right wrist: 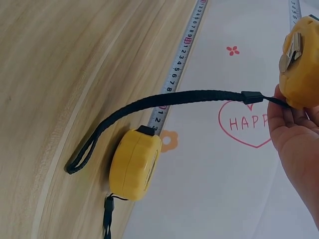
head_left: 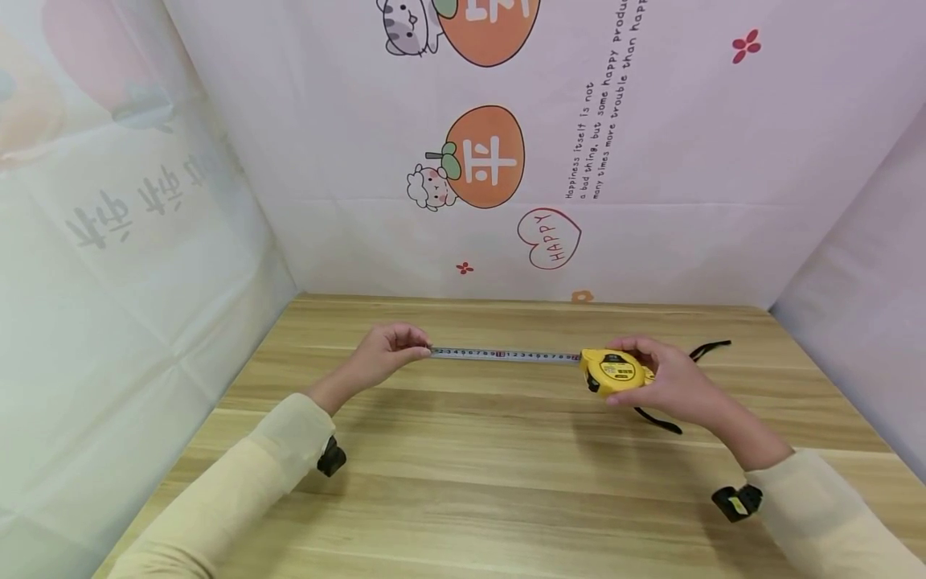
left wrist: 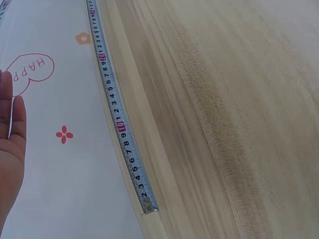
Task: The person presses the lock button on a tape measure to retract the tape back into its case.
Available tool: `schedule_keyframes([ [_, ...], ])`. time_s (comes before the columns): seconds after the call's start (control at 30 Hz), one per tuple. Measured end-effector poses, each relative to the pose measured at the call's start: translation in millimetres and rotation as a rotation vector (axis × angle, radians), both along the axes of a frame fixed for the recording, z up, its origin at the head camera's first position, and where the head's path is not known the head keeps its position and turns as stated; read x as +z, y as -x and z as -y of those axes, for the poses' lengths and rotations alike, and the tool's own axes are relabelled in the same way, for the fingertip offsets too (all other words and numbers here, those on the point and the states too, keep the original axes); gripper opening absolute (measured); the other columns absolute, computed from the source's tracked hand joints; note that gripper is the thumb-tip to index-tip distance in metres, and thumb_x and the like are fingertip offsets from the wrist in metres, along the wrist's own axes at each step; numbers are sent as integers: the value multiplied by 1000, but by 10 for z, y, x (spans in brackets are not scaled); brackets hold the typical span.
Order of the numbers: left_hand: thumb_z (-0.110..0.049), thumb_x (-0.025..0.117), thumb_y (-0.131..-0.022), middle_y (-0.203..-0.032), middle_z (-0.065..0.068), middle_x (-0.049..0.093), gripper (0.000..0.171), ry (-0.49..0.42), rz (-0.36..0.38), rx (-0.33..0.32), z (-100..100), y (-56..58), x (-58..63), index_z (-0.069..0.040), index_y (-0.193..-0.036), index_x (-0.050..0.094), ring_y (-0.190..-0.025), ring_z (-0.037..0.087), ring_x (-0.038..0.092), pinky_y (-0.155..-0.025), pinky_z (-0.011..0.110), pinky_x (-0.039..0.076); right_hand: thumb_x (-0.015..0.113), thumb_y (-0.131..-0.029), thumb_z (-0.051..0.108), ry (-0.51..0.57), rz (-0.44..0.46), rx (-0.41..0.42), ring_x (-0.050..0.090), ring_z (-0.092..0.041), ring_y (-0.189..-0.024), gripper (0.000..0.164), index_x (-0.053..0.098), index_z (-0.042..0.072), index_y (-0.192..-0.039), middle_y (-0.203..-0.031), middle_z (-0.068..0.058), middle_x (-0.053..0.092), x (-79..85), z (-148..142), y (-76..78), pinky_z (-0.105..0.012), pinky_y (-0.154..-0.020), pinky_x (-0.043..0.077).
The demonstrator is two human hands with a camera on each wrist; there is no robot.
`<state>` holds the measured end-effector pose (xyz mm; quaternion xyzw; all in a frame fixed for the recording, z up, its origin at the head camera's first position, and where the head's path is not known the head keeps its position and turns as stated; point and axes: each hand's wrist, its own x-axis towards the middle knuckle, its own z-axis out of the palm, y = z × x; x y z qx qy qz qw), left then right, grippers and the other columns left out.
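My left hand pinches the end of a metal tape blade between thumb and fingertips. The blade runs across to a yellow tape measure, which my right hand grips by its sides. In the right wrist view that held tape measure shows its metal belt clip and black wrist strap. A second yellow tape measure rests on the table there, its blade drawn out along the back edge. In the head view I cannot make out its case.
The wooden table meets a white printed backdrop at its back edge. White side panels stand left and right. Another black strap lies beyond my right hand. Dark wrist cameras hang from both sleeves.
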<state>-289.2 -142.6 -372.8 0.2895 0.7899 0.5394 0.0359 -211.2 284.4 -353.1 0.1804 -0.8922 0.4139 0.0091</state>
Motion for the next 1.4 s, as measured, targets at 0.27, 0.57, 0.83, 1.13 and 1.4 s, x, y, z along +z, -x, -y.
schedule_keyframes([
  [0.27,-7,67,-93,-96,8,67,12,-21,17,-15,-9,-1,-25,0,-102,68,-86,18,64,-74,29,54,88,-72,27,-3,-5,7,56,-26,-104,72,53,-1,-129,-123,-14,56,-12,33,6,-24,-82,49],
  [0.57,-8,66,-93,-97,9,67,12,-9,22,-10,-11,2,-25,-1,-103,68,-89,25,64,-76,30,54,89,-71,28,4,-8,10,55,-26,-106,73,53,-1,-128,-124,-13,57,-17,52,17,-23,-83,48],
  [0.83,-9,66,-94,-99,8,66,13,2,12,-21,-32,-2,-33,-2,-104,68,-91,31,63,-76,30,54,89,-71,30,-7,-1,12,56,-25,-103,74,53,0,-128,-121,-12,58,-23,84,29,-24,-82,49],
  [1.13,-10,67,-93,-100,9,66,15,9,20,-8,-50,15,-33,-1,-104,68,-88,22,63,-76,29,54,89,-71,32,-18,-6,5,57,-24,-100,74,53,1,-129,-118,-11,60,-5,112,23,-25,-81,50],
  [1.4,-10,66,-94,-99,8,67,13,8,11,-24,-76,18,-39,-2,-104,68,-89,25,64,-76,30,54,89,-71,30,-1,-3,13,57,-25,-101,74,53,-1,-128,-119,-13,59,-15,137,36,-24,-82,50],
])
